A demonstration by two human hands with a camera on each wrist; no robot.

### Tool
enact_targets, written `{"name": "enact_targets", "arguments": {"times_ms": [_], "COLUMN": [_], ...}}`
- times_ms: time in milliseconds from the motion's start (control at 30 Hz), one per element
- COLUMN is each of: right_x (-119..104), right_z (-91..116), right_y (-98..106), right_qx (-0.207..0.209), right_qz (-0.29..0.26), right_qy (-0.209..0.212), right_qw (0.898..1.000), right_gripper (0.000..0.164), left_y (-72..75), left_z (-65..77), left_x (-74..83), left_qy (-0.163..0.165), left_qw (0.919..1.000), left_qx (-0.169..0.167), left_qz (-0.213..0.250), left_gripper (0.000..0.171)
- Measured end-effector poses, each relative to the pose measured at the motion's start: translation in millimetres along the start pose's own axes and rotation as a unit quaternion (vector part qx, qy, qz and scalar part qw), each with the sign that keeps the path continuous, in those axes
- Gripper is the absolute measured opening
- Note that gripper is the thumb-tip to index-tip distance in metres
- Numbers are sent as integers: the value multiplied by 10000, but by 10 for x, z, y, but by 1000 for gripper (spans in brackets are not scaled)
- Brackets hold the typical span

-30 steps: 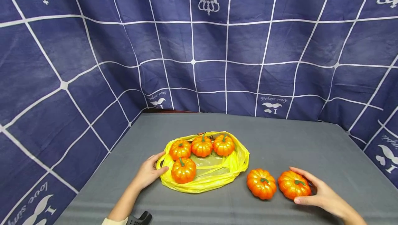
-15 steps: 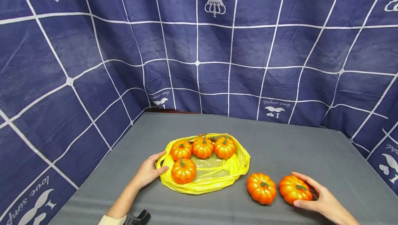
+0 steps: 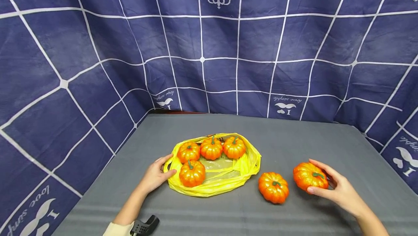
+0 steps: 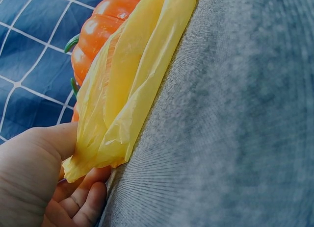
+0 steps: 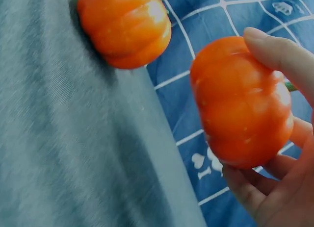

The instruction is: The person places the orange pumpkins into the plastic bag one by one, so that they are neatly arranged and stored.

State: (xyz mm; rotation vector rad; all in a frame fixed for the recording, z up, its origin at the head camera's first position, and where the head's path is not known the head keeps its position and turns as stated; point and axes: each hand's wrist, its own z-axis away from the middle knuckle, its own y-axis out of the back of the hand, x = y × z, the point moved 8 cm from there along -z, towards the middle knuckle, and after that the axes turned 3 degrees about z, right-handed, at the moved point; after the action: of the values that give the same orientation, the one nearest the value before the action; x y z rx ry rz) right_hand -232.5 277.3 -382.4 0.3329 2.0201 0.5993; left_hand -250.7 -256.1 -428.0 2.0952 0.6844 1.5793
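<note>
My right hand (image 3: 339, 192) grips a small orange pumpkin (image 3: 310, 176) between thumb and fingers, and the right wrist view shows this pumpkin (image 5: 240, 104) held off the table. Just left of it, a second pumpkin (image 3: 273, 188) sits on the grey cloth. A yellow plastic bag (image 3: 225, 189) lies spread with its mouth wide, and several pumpkins rest inside, one pumpkin (image 3: 192, 173) nearest the front left. At the bag's left edge, my left hand (image 3: 156, 174) pinches the plastic; in the left wrist view the thumb and curled fingers hold the bag's gathered edge (image 4: 93, 158).
A grey cloth (image 3: 209, 214) covers the table. Blue curtains (image 3: 254, 47) with white grid lines hang behind and at the sides. A dark strap (image 3: 147, 225) is on the left wrist, by a cream sleeve (image 3: 119, 229).
My right hand has raised its pumpkin from the table and tilted it slightly. The left hand keeps its place at the bag's edge. The head view has shifted a little.
</note>
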Motion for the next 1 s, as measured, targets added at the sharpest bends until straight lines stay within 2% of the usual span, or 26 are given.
{"name": "enact_targets", "arguments": {"times_ms": [233, 433, 667, 833, 1000], "right_x": [-201, -371, -605, -822, -956], "right_z": [-286, -526, -699, -826, -924], "right_y": [-23, -171, -465, -763, -1071], "right_qx": [169, 146, 28, -120, -274], "right_qz": [-209, -507, -555, -701, -730], "right_qy": [80, 256, 289, 318, 4], "right_qw": [9996, 9983, 9980, 9970, 9970], "right_gripper": [72, 71, 71, 70, 71], "left_y": [14, 30, -3, 8, 10], "left_z": [-15, -12, -21, -16, -9], "left_x": [4, -2, -15, 7, 10], "left_qy": [-58, -53, -83, -114, -118], "left_qw": [10000, 10000, 10000, 9999, 9999], "left_qx": [-3, -5, -40, 11, 23], "left_qz": [70, 34, -24, -44, -26], "left_gripper": [59, 59, 59, 59, 59]}}
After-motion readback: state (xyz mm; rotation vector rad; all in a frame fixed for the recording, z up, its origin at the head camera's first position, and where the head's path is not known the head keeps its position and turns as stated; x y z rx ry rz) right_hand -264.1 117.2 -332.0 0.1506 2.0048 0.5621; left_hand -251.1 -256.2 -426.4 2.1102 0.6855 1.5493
